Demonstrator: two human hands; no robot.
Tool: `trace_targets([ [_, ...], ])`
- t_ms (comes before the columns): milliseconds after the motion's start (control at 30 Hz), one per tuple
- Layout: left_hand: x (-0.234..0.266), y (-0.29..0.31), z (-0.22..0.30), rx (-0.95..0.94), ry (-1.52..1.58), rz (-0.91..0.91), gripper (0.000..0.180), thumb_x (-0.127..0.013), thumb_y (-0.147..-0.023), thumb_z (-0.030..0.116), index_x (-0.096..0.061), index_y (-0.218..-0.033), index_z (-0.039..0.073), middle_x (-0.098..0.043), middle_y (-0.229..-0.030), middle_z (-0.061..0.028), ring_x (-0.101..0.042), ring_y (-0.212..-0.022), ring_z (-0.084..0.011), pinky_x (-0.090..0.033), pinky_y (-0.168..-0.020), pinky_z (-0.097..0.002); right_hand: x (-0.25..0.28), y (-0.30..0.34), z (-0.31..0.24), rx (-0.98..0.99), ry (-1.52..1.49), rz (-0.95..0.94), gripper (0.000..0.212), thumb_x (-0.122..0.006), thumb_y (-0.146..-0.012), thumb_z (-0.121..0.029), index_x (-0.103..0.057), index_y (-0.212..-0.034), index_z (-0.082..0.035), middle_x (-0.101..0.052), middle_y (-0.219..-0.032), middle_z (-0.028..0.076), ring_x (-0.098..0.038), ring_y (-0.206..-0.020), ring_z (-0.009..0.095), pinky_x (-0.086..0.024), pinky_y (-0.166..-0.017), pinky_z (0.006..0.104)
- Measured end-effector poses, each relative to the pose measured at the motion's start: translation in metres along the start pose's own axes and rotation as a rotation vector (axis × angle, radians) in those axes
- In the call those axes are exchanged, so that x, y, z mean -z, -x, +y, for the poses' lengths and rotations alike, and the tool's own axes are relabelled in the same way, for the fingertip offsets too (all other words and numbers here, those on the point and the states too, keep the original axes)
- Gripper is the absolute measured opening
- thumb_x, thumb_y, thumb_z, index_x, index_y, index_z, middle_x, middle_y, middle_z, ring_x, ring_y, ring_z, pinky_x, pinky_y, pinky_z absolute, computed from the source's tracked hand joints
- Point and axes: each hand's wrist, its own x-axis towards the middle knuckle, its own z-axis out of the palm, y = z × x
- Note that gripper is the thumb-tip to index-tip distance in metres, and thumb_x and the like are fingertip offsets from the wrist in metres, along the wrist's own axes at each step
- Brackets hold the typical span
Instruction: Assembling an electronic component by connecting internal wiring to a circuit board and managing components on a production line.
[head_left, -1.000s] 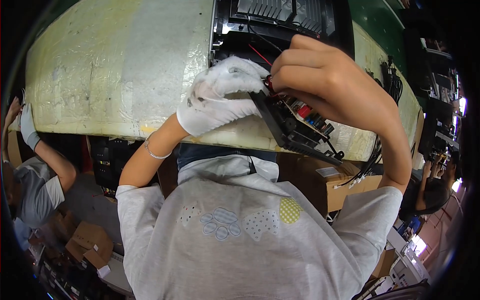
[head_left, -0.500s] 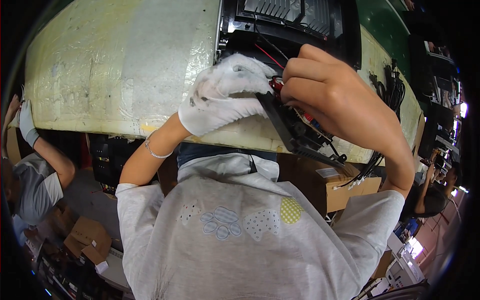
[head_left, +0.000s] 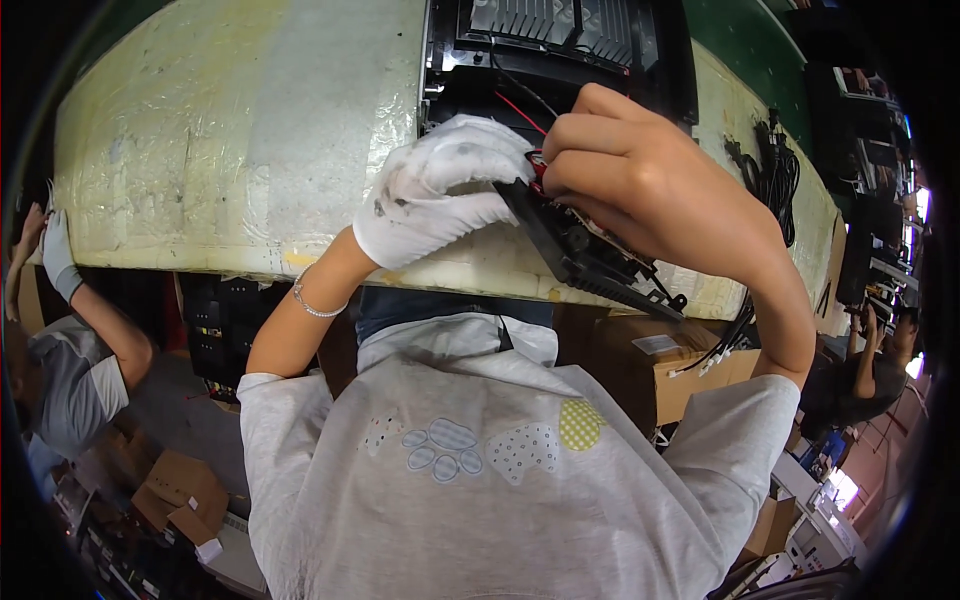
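My left hand [head_left: 430, 195], in a stained white glove, is closed round the upper end of a long black plastic panel [head_left: 560, 245]. The panel tilts down to the right over the table's near edge, and a circuit board shows partly on its far side. My right hand [head_left: 655, 185] is bare, with its fingers bent together at red wiring [head_left: 538, 170] beside the panel's upper end. Its fingertips hide the exact spot they grip. A thin red wire [head_left: 518, 108] and a black one run from there to a black-framed unit [head_left: 665, 60] with metal fins.
The table [head_left: 330, 130] has a worn, plastic-wrapped yellowish top. Black cables [head_left: 775, 180] lie bundled at the right, with white-tipped leads hanging over the edge. A cardboard box [head_left: 690, 380] stands below. Another person's gloved hand [head_left: 58, 250] is at the far left.
Both hands and the panel sit slightly further left, as does the black-framed unit in the picture. Each hand keeps its hold.
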Motion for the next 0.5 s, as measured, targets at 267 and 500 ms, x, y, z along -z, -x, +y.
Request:
trace_targets([
  [267, -0.003, 0.002, -0.003, 0.038, 0.055, 0.030, 0.020, -0.077, -0.073, 0.007, -0.068, -0.091, 0.005, -0.068, -0.101, -0.0078, -0.064, -0.101, -0.0257, -0.052, -0.088, -0.0345, 0.009, -0.008, 0.001, 0.102, 0.047, -0.137, 0.023, -0.070, -0.059, 0.000, -0.061, -0.080, 0.002, -0.059, -0.085, 0.007, -0.053, -0.082, 0.027, -0.048, -0.071, 0.0347],
  [500, -0.007, 0.007, -0.004, 0.053, 0.269, 0.038, 0.034, -0.072, -0.075, -0.002, -0.064, -0.107, 0.007, -0.066, -0.108, -0.0091, -0.063, -0.101, -0.0233, -0.052, -0.087, -0.0349, -0.003, 0.003, 0.005, 0.062, -0.004, 0.005, 0.024, -0.069, -0.062, -0.001, -0.061, -0.084, 0.002, -0.057, -0.089, 0.008, -0.053, -0.092, 0.028, -0.049, -0.076, 0.0347],
])
